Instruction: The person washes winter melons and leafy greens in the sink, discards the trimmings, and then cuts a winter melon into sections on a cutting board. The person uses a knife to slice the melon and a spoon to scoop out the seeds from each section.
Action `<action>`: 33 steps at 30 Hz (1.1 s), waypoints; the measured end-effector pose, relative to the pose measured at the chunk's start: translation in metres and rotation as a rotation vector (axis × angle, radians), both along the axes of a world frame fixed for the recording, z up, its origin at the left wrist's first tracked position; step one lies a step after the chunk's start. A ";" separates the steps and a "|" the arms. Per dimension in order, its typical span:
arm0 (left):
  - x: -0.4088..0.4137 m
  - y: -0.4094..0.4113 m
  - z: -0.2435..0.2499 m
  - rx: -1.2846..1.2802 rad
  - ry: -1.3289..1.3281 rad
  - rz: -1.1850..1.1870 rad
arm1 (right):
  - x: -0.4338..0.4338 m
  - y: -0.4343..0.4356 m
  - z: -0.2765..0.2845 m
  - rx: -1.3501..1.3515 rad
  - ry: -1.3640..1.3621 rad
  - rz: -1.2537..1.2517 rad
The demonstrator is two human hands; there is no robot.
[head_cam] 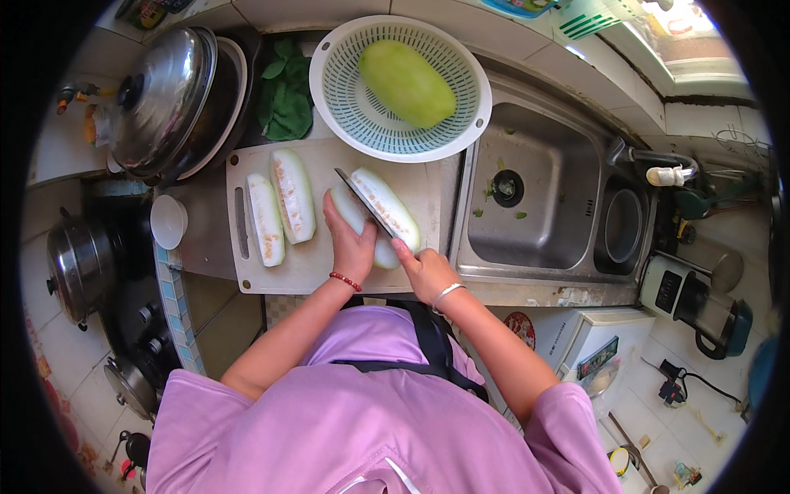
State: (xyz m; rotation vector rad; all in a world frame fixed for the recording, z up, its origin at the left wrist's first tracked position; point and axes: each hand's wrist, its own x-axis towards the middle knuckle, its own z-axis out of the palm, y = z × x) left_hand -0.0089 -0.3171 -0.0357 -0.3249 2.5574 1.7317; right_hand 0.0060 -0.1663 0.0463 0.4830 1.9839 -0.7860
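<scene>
On a white plastic cutting board (321,272), my right hand (429,275) grips a kitchen knife (367,204), its blade between two pale melon or gourd pieces. The piece to the blade's right (386,207) shows its seedy inner side. My left hand (352,244), with a red bead bracelet, steadies the piece left of the blade (347,210), thumb and fingers around it. Two long wedges (265,219) (292,194) with seedy inner sides lie at the board's left. A whole peeled green gourd (407,83) rests in a white colander (324,117) beyond the board.
A steel sink (531,185) with green scraps near its drain lies right of the board. A green cloth (287,99), a large lidded pan (163,99) and a small white bowl (168,221) are at the left. The faucet (660,167) is at the sink's far right.
</scene>
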 end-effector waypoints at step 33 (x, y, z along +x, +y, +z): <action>-0.072 0.006 0.012 -0.269 -0.248 0.307 | -0.001 0.008 -0.014 -0.010 0.082 -0.002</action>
